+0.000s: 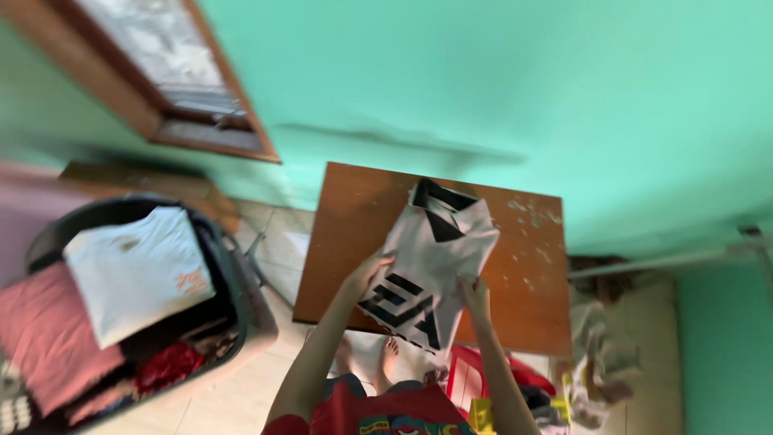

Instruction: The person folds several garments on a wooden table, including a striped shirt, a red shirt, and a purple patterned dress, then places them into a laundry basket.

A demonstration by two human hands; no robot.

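Note:
A white garment with black geometric markings (431,258) lies partly on a small brown wooden table (354,217), its lower edge lifted toward me. My left hand (366,274) grips the garment's left edge. My right hand (473,292) grips its right edge near the bottom. Both arms reach forward over the table's near edge. The picture is blurred.
A dark basket (241,298) at the left holds a folded white shirt (137,270), pink cloth (48,338) and red cloth. A turquoise wall (483,80) and a wood-framed window (185,72) stand behind. Loose cloth (600,362) lies on the tiled floor at the right, near a red stool (467,370).

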